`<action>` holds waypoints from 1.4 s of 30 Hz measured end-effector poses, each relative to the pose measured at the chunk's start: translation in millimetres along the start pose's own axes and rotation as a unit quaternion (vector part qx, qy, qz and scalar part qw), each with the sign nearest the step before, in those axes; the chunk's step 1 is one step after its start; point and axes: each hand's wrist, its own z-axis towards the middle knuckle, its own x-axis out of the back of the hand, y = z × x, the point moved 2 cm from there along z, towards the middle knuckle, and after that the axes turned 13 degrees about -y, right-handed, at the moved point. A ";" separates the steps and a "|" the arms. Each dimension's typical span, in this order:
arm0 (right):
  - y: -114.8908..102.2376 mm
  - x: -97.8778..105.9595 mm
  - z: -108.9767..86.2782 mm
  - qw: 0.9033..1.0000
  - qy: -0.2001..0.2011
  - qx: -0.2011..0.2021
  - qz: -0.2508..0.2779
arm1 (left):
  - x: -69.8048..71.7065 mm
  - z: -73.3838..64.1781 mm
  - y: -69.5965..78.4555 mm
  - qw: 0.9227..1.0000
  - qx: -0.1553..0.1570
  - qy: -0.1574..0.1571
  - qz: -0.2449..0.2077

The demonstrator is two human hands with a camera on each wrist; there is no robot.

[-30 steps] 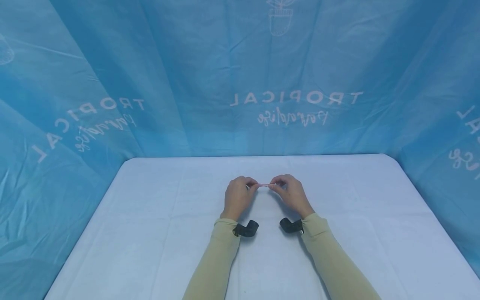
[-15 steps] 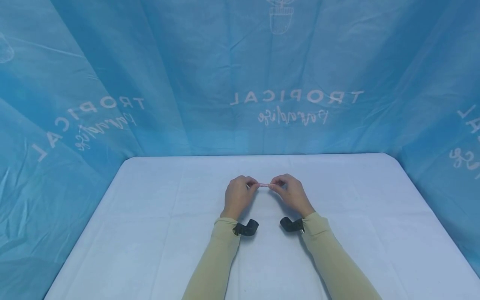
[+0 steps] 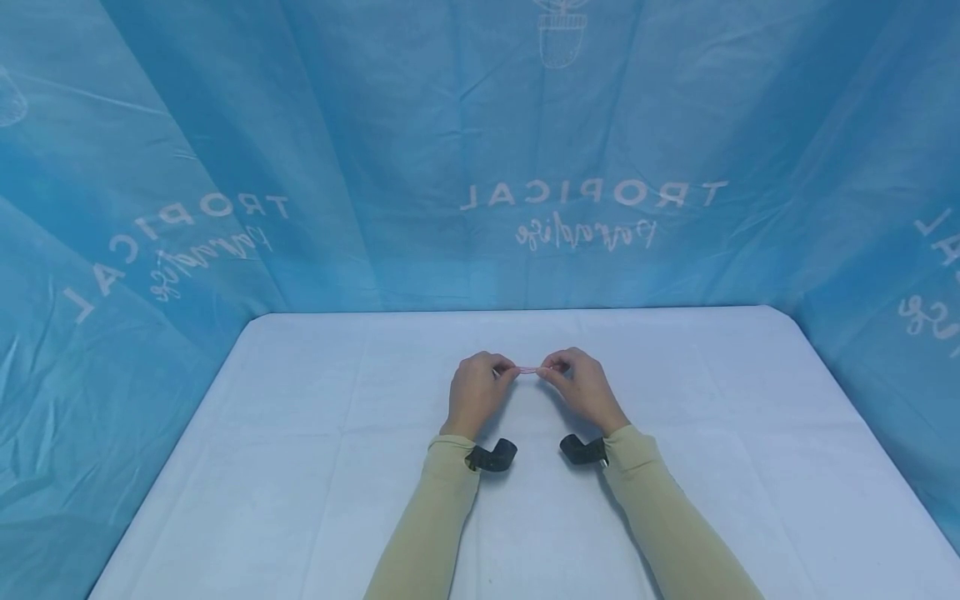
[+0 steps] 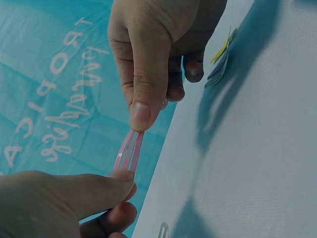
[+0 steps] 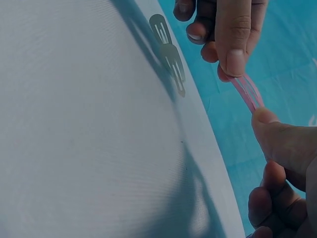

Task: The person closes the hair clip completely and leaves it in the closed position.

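Note:
A small pink snap hair clip [image 3: 528, 370] is stretched between both hands above the white table. My left hand [image 3: 474, 394] pinches one end between thumb and fingers. My right hand [image 3: 588, 390] pinches the other end the same way. Up close in the left wrist view, the hair clip [image 4: 137, 148] shows narrow slots along its length. From the right wrist, the hair clip [image 5: 242, 90] looks slightly bowed. The fingertips cover both its ends.
Two grey-green snap clips [image 5: 172, 62] lie on the white-covered table [image 3: 247, 483]. Flat yellow and bluish pieces [image 4: 221, 62] lie elsewhere on it. The head view shows neither group. Blue printed curtains [image 3: 390, 150] surround the table's back and sides.

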 end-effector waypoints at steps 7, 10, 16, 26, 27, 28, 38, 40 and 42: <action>-1.6 -1.2 0.5 1.000 -0.007 -0.023 0.000 | -2.2 0.9 -0.4 1.000 0.005 0.008 -0.001; -2.2 -1.2 0.1 1.000 -0.006 -0.024 -0.001 | -3.1 0.8 -0.3 1.000 0.011 0.007 -0.006; -2.4 -0.7 -0.8 1.000 0.001 -0.018 -0.005 | -4.5 1.5 -0.4 1.000 0.010 0.010 -0.013; -1.5 0.6 -0.9 1.000 0.011 -0.016 -0.001 | -6.0 2.3 -1.1 0.999 0.005 0.020 -0.038; -1.3 0.5 -0.8 1.000 0.013 -0.015 -0.002 | -6.2 2.3 -1.0 0.999 0.005 0.021 -0.039; -1.3 0.5 -0.8 1.000 0.014 -0.016 -0.002 | -6.4 2.3 -1.0 0.999 0.006 0.022 -0.040; -1.1 0.3 -0.7 1.000 0.017 -0.021 -0.001 | -8.1 0.9 -1.3 0.998 0.005 0.021 -0.052; -1.1 0.3 -0.6 1.000 0.017 -0.021 -0.002 | -8.4 0.7 -1.4 0.998 0.004 0.021 -0.054; -1.0 0.1 -0.6 1.000 0.015 -0.021 -0.005 | -8.5 0.8 -1.4 0.998 0.003 0.022 -0.053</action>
